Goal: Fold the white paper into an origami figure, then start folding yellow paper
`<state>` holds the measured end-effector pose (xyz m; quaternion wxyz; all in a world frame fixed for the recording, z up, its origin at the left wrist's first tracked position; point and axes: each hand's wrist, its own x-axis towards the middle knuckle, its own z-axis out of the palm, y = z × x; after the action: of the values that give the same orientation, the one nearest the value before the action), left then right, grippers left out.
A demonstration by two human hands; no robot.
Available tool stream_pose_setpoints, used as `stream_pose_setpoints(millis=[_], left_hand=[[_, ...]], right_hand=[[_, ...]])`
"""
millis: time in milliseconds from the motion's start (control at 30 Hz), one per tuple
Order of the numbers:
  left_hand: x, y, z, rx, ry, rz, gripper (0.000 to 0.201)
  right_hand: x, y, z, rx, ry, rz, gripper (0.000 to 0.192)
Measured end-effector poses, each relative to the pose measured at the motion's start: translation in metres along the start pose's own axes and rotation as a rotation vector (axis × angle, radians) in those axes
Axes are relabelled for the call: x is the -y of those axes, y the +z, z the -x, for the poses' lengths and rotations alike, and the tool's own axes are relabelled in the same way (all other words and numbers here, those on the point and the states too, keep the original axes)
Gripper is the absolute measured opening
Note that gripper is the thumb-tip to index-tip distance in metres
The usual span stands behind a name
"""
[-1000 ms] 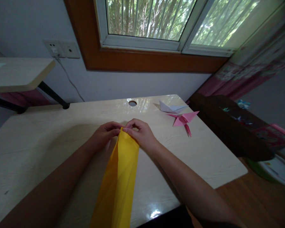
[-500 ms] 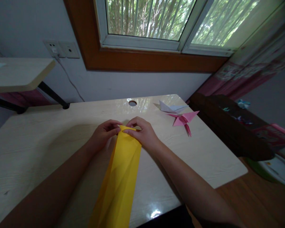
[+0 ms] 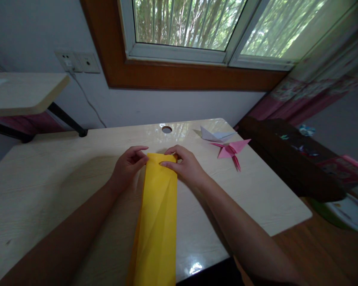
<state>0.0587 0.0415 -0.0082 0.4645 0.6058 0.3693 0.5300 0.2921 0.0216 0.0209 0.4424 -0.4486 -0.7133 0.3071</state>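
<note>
The long yellow paper strip (image 3: 158,214) is laid on the surface (image 3: 47,186) with its long axis running from the near edge toward the far edge, where the window wall stands. Its far end is placed a little short of the round cable hole (image 3: 166,129), and its near end is passed over the near edge of the surface and out of the picture. Diagonal creases are seen along the strip.

Both hands are kept at the far end only, so almost the whole length of the strip is stretched from the hands back toward the person. The left hand (image 3: 127,166) is placed against the left far corner of the strip, with the fingers curled and the fingertips touching the paper edge. The right hand (image 3: 187,167) is placed at the right far corner; its forefinger is pressed flat on top of the paper while the thumb is held at the far edge. Whether the corner is really pinched between thumb and finger cannot be told, because the underside is hidden. Neither hand is nearer than the other: they are set symmetrically, one on each side of the strip.

Toward the far right corner of the surface, well apart from the hands, a pink folded figure (image 3: 231,150) and a white folded figure (image 3: 214,135) are lying just beside each other.
</note>
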Motion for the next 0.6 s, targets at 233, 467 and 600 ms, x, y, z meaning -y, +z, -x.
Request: stream_pose_setpoints(millis=[233,467,600], left_hand=[[0.0013,0.0011,0.0013,0.013,-0.014,-0.034,0.035],[-0.006,0.0024,0.0029,0.048,-0.078,-0.044,0.031],[-0.0073,0.0028,0.0029,0.059,-0.085,-0.017,0.028]], right_hand=[[-0.0023,0.0002,-0.0004,0.005,0.006,0.007,0.021],[-0.0047,-0.0001,-0.0012,0.001,-0.059,0.013,0.015],[-0.0031,-0.0002,-0.001,0.005,-0.076,0.015,0.012]])
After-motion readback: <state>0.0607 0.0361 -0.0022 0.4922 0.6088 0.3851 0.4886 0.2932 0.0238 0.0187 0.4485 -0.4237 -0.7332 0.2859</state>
